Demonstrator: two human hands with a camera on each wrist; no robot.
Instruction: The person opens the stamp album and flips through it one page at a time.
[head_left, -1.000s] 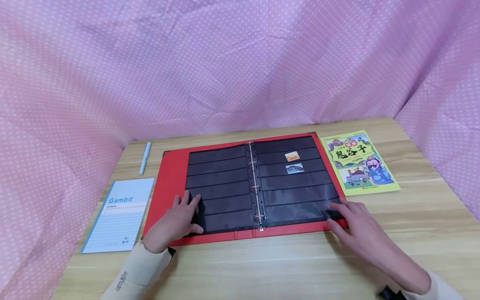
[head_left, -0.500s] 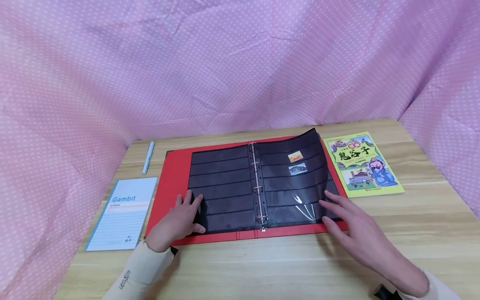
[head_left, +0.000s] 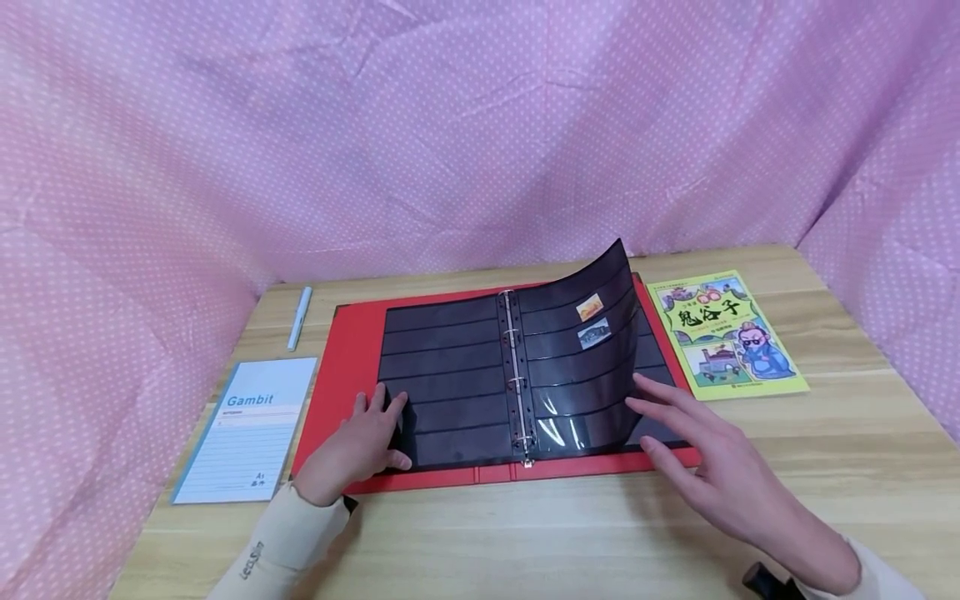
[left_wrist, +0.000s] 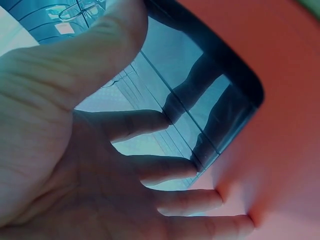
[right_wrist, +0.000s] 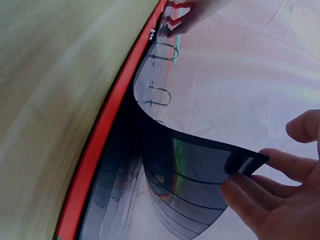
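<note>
A red ring-bound stamp album [head_left: 345, 354] lies spread on the table. Two small stamps, an orange one [head_left: 589, 307] and a blue-grey one [head_left: 594, 333], sit in the strips of its black right-hand page [head_left: 581, 375]. That page curves upward, its outer edge raised off the leaf below. My right hand [head_left: 720, 458] has its fingers extended against the page's lower outer corner, the thumb apart from it in the right wrist view. With fingers spread, my left hand [head_left: 356, 450] rests at the lower outer corner of the left page [head_left: 450, 400], some fingertips on the red cover [left_wrist: 280, 165].
A Gambit notebook [head_left: 243, 433] lies left of the album, with a light-blue pen [head_left: 299, 318] behind it. To the right is a yellow-green comic-style book [head_left: 727, 333]. A pink dotted cloth [head_left: 480, 150] hangs behind the wooden table [head_left: 525, 542].
The right page has come up from lying nearly flat to a raised curve, leaning left. My right hand has shifted slightly left with its edge. My left hand stays in place.
</note>
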